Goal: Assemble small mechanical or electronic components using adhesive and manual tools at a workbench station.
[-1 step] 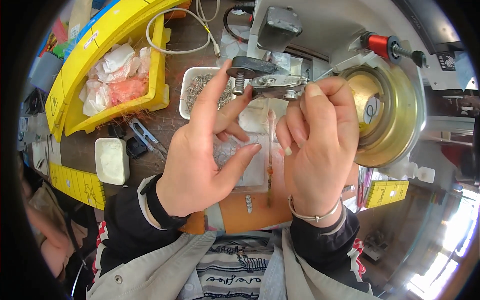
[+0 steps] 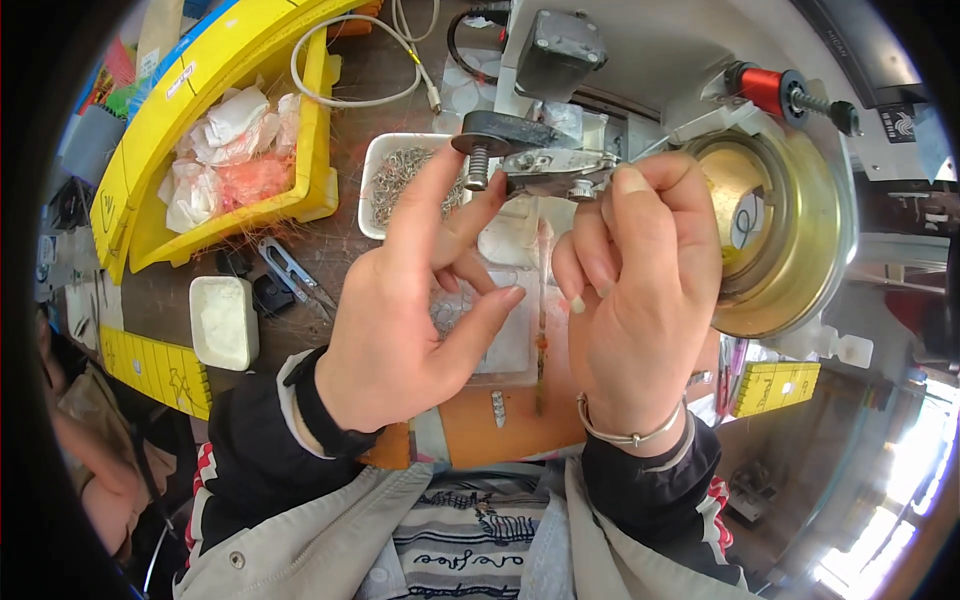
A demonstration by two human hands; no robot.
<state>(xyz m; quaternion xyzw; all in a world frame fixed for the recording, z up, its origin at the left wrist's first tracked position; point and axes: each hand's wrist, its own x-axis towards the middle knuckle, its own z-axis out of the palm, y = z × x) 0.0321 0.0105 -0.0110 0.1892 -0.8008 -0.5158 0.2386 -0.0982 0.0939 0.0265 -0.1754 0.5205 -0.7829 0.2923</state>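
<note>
My right hand (image 2: 640, 290) pinches thumb and forefinger together beside the tip of a metal clamp (image 2: 560, 162). Whatever lies in that pinch is too small to make out. My left hand (image 2: 400, 300) has its fingers apart; the forefinger reaches up alongside a spring-wound bolt (image 2: 478, 168) under the clamp's black arm (image 2: 505, 132). The middle fingertip is by the clamp's near end, and I cannot tell whether it touches. A small knurled screw (image 2: 581, 190) sits on the clamp between both hands. Right of my right hand is a brass-coloured drum (image 2: 780, 290) on the grey machine.
A white tray of small metal hooks (image 2: 385, 190) stands behind my left hand. At left are a yellow bin (image 2: 325, 190) of crumpled paper and orange fibres, thread snips (image 2: 285, 268), and a white dish (image 2: 222, 325) of pale material. A red spool (image 2: 757, 92) is mounted upper right.
Both hands keep their poses at the clamp. My left hand has shifted only very slightly; the machine looks the same apart from a slight shift of the view.
</note>
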